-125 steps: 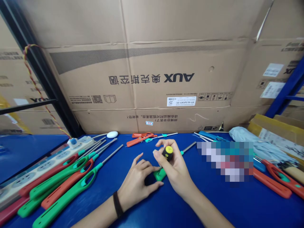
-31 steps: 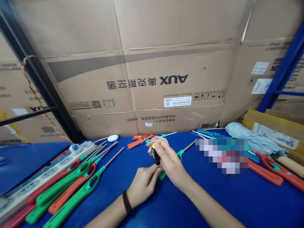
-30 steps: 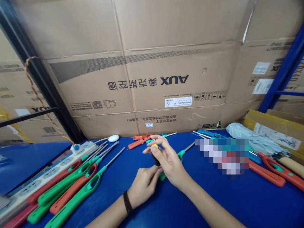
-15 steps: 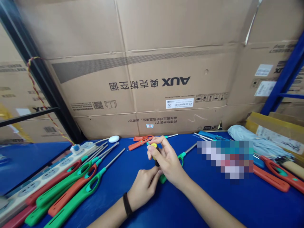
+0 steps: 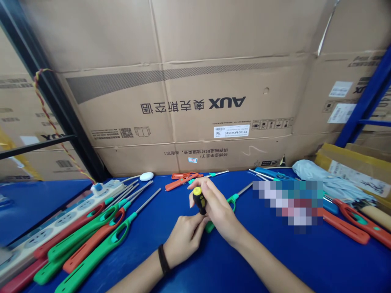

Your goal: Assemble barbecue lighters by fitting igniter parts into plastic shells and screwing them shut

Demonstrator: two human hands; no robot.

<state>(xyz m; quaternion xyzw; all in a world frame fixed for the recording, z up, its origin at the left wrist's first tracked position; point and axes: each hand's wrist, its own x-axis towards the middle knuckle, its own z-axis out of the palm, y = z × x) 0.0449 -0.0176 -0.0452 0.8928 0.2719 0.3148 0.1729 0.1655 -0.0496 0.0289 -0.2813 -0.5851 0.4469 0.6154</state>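
My right hand [image 5: 218, 207] is wrapped round the yellow-and-black handle of a screwdriver [image 5: 200, 200], which stands nearly upright with its yellow end towards me. Its shaft and tip are hidden. At the foot of that handle, my left hand [image 5: 186, 234] has its fingers closed over the handle of a green gas lighter [image 5: 209, 227]. Most of the lighter's handle is hidden under my hands. Its turquoise collar and metal tube [image 5: 245, 189] stick out to the far right.
Several red, orange and green lighters [image 5: 91, 260] lie at the left, beside a white power strip [image 5: 64, 221]. Behind my hands are orange lighters [image 5: 180, 182] and a white oval object [image 5: 146, 176]. More lighters [image 5: 346, 228] lie right, near a yellow carton [image 5: 328, 152]. A cardboard wall [image 5: 189, 81] closes the back.
The screwdriver has come more upright, showing more of its handle. My right hand has turned and its fingers have shifted round the handle. My left hand stays nearly in place.
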